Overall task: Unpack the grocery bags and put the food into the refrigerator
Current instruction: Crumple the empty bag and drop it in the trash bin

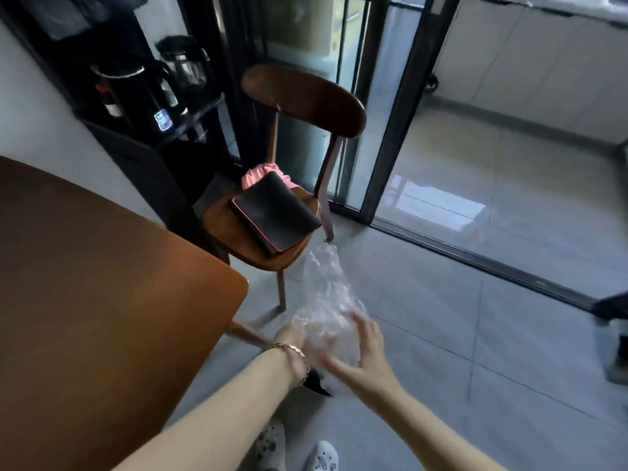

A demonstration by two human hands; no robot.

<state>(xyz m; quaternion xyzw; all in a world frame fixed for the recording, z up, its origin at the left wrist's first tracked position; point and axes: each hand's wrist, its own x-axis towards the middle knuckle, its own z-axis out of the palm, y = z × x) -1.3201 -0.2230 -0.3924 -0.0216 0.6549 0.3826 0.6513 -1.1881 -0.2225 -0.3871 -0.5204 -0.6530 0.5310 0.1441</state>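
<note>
A crumpled clear plastic bag hangs in the air over the grey floor, between the table corner and the chair. My left hand, with a gold bracelet at the wrist, grips the bag's lower left side; most of its fingers are hidden behind the plastic. My right hand is at the bag's lower right, fingers spread and fairly straight, touching the plastic. The frame is motion-blurred. I cannot tell whether anything is inside the bag. No refrigerator shows plainly.
A brown wooden table fills the left. A wooden chair ahead carries a black pad and pink cloth. A dark shelf with kettles stands behind. A sliding glass door frame opens to a tiled room. Someone's shoe shows at right.
</note>
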